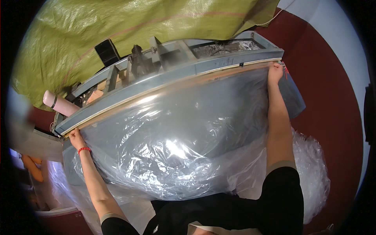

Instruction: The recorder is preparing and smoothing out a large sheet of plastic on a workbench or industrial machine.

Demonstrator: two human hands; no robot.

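A wide sheet of clear plastic film (172,152) is stretched across a grey work surface in front of me and drapes toward my body, wrinkled and shiny. At its far left corner, my left hand (75,138), with a red beaded band on the wrist, pinches the film's edge by a pale strip. My right hand (275,72) is closed on the film's far right edge, beside the end of the same strip. Along the far edge runs a long grey metal frame (156,80) with the pale strip on its near side. Both arms are spread wide.
Within the frame's compartments lie tools and scraps. A pink bottle (60,103) leans at its left end, and a dark phone (106,53) stands behind. Yellow-green woven sheeting (129,23) hangs beyond. More bunched film (311,176) rests at right above a dark red floor (329,98).
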